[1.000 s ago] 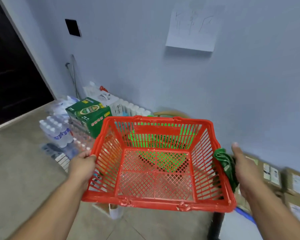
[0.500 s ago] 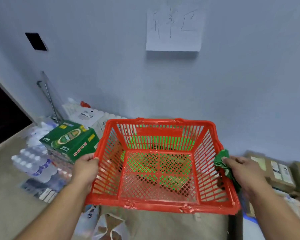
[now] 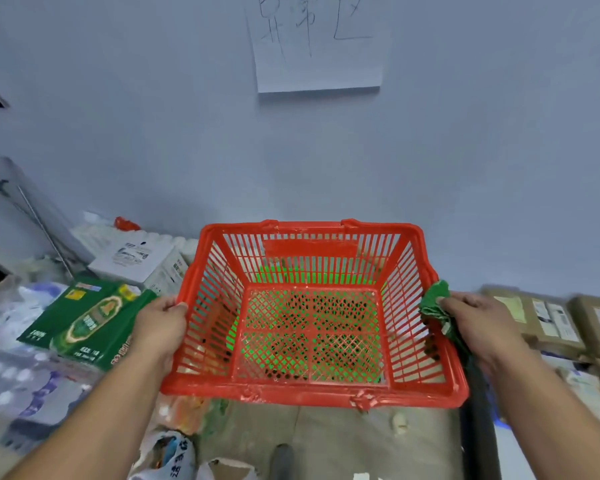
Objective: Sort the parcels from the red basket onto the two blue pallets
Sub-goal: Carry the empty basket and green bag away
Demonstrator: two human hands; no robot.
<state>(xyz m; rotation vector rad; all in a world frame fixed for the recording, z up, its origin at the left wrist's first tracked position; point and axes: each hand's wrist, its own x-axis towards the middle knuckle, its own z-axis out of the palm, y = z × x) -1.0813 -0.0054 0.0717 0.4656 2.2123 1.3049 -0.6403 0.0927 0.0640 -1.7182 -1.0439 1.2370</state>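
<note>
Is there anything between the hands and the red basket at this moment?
On the left, nothing: the left hand grips the rim of the red basket directly. On the right, a crumpled green cloth lies between the right hand and the rim. The basket holds no parcels.

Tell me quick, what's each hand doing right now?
Left hand: closed on the left rim of the red basket.
Right hand: closed on the basket's right rim, with a crumpled green wrapper pinched under the fingers.
</note>
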